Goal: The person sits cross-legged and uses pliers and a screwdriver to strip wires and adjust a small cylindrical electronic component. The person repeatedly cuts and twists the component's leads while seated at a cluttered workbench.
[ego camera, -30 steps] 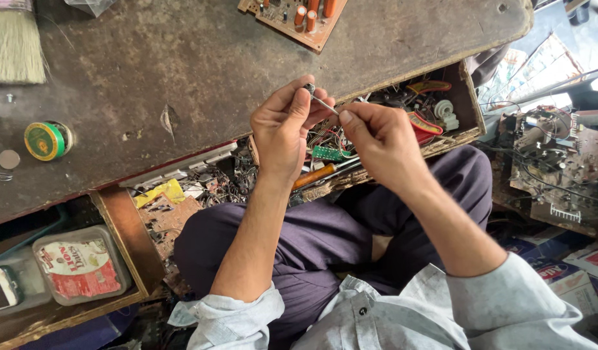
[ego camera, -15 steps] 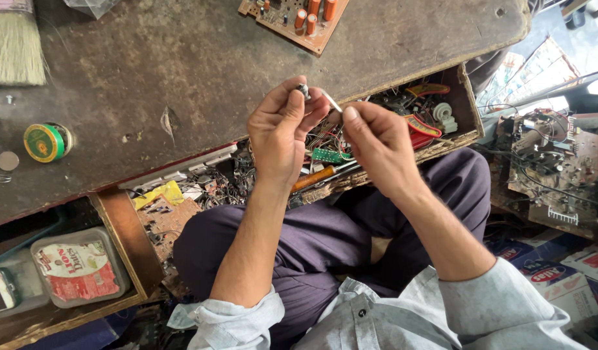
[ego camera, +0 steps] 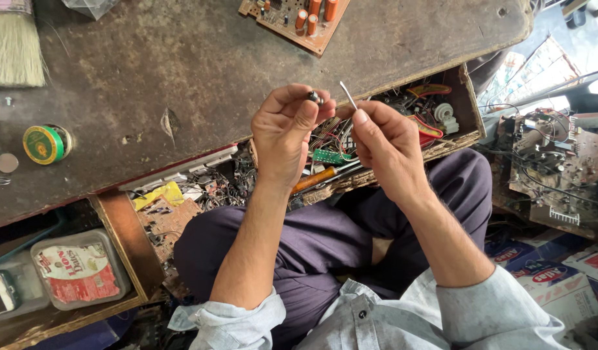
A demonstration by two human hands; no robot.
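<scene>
My left hand pinches a small dark electronic part between thumb and fingertips, just above the edge of a worn wooden workbench. My right hand holds a thin metal pin-like tool whose tip points up and left, a short way from the part. Both hands hover over an open wooden drawer full of wires and small parts, above my lap in dark purple trousers.
A circuit board with orange capacitors lies at the bench's far edge. A green solder spool and a brush sit at the left. A lidded plastic box rests lower left. Electronic scrap lies at the right.
Both hands have moved slightly apart; the thin metal tool now stands clear of the small part, which the left hand still pinches.
</scene>
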